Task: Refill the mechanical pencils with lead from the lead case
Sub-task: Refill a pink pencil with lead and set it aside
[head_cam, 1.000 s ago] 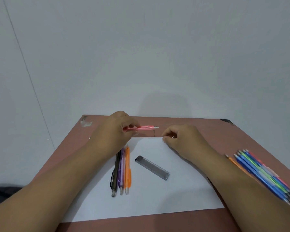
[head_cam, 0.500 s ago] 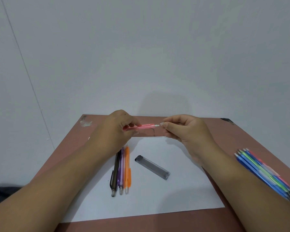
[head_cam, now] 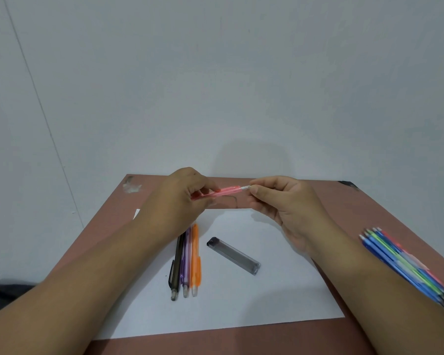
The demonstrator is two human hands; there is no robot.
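Head view: left hand (head_cam: 182, 198) grips pink pencil (head_cam: 227, 190), hiding tip; right hand (head_cam: 280, 201) pinches cap.

Plain pale wall (head_cam: 215, 85) behind reddish-brown table (head_cam: 369, 213); soft, even light.

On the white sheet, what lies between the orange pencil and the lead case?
Nothing: the head view shows only bare white paper between the orange pencil and the lead case, which lie apart without touching.

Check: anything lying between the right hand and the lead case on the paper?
Nothing visible. The lead case lies alone on the white paper, bare sheet between it and the right hand, which is pinching the pink pencil's white end.
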